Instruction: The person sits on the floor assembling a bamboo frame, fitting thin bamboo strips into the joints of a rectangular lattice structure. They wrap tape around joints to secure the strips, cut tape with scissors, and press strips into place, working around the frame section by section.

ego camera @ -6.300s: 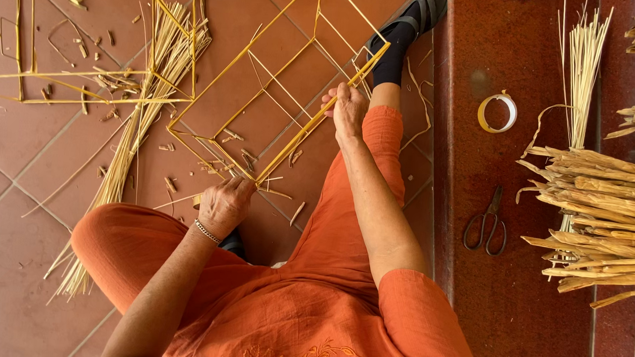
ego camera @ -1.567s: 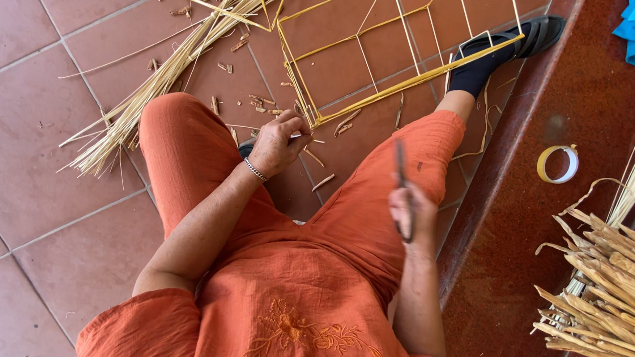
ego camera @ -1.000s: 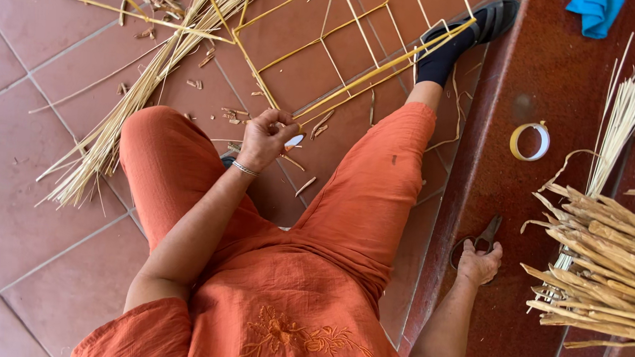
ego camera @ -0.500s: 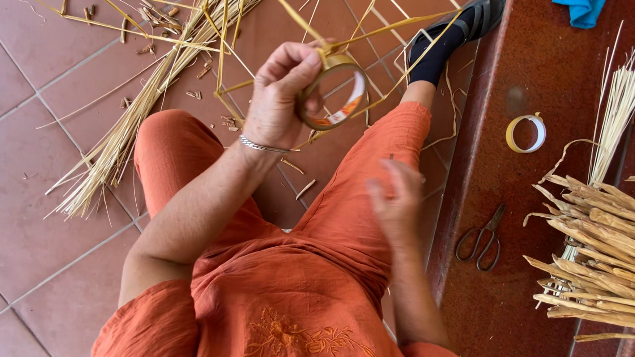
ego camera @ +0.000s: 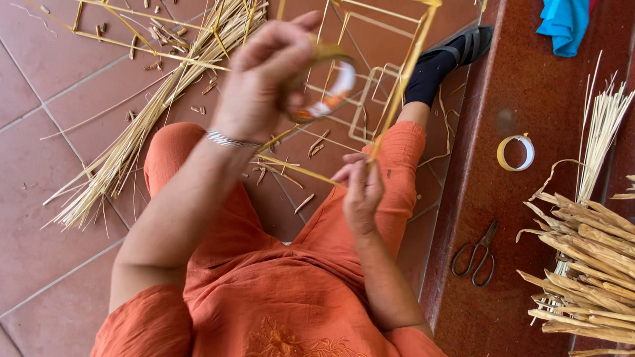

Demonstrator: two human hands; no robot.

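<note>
Yellowish tape roll gripped in raised left hand, above the straw frame; right hand fingers pinched narrow below it; scissors well apart.

Dry straw stalks lie on smooth matt clay tiles.

Left hand holds a tape roll raised above the lap. Right hand pinches a straw frame. Scissors lie on the step.
</note>
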